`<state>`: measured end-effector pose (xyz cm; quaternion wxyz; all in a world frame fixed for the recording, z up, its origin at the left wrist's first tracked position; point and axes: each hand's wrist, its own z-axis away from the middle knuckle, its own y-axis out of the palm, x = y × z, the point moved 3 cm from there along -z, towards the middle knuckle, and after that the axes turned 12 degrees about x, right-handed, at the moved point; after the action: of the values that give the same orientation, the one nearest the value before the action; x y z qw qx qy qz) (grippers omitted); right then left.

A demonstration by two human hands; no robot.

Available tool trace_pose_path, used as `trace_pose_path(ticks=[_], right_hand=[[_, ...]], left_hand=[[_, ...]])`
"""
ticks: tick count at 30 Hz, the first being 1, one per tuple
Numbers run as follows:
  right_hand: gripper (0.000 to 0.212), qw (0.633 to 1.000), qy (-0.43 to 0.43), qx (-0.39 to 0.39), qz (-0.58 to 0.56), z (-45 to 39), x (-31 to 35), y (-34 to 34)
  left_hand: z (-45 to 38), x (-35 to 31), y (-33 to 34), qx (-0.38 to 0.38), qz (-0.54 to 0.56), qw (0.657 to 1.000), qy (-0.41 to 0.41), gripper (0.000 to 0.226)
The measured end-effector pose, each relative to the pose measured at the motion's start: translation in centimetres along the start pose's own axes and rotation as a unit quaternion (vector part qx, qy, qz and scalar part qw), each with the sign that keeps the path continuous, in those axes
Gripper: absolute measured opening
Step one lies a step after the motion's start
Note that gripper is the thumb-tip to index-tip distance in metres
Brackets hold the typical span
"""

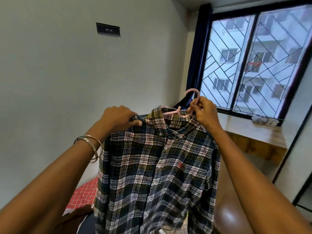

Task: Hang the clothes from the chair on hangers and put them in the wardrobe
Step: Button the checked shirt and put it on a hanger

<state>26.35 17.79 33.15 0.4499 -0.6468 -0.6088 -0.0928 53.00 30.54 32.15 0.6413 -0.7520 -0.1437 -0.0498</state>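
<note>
Pink hanger [181, 112] was pinched at its hook by the right hand [203, 110] | plaid shirt [155, 166] shoulder was gripped by the left hand [118, 118] | shirt was hung straight down between both hands

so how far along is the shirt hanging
Partly done: the pink hanger sits in the collar of the plaid shirt. In hand: the right hand grips the hanger below its hook, while the left hand holds the shirt's shoulder. Left: seating that shoulder and hanging it up; no wardrobe is in view.
</note>
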Motion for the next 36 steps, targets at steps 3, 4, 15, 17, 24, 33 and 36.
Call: trace_pose_path(ticks=[3,4,15,17,24,33,36], right_hand=[[0.004,1.000,0.016,0.002,-0.013,0.5,-0.3,0.0],[0.006,1.000,0.017,0.004,-0.024,0.6,-0.2,0.1],[0.005,0.998,0.065,-0.005,-0.027,3.9,0.9,-3.9],[0.003,0.997,0.067,-0.031,-0.020,5.2,1.1,-7.0],[0.016,0.986,0.051,-0.153,0.030,9.0,1.8,-20.4],[0.016,0.951,0.099,-0.271,0.108,19.5,-0.5,-43.1],[0.018,0.941,0.137,-0.257,0.169,25.1,-2.2,-48.1]], left_hand=[[-0.2,-1.1,1.0,-0.021,0.051,0.998,0.008,0.059],[-0.5,-1.7,0.9,-0.026,0.118,0.992,0.028,0.057],[-1.4,-11.4,-0.6,-0.289,0.405,0.857,0.131,0.033],[-2.0,-14.0,-1.9,-0.255,0.394,0.870,0.153,0.046],[-5.8,-22.8,-7.1,-0.227,0.377,0.871,0.218,0.030],[-7.4,-46.8,-17.7,-0.206,0.434,0.856,0.190,0.022],[-8.2,-53.0,-18.1,-0.174,0.442,0.859,0.190,0.023]])
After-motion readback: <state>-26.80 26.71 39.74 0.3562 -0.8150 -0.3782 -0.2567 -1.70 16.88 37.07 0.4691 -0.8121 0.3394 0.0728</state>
